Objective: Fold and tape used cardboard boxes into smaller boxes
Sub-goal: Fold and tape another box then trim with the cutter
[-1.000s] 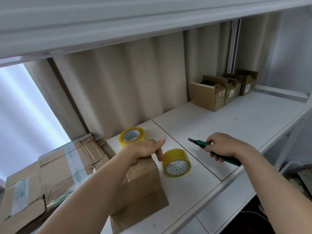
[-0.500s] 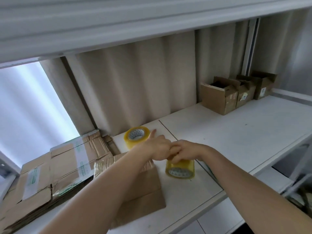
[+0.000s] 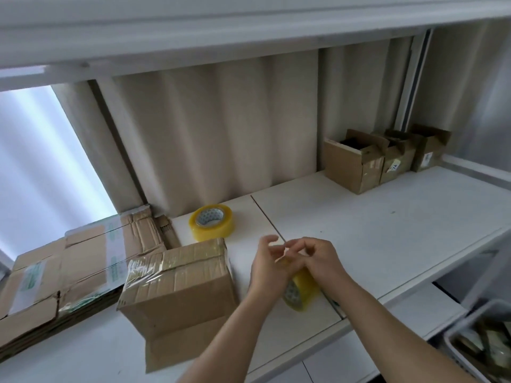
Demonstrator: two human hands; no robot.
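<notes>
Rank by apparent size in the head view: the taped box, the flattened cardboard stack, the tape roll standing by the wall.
1. flattened cardboard stack, largest
2. taped box, though it sits nearer the camera, so the gap is unsure
3. tape roll, clearly smallest

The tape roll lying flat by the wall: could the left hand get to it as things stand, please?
Probably yes. That tape roll lies in the open just beyond the taped box, with bare shelf between. But the left hand is busy on the other roll with the right hand.
</notes>
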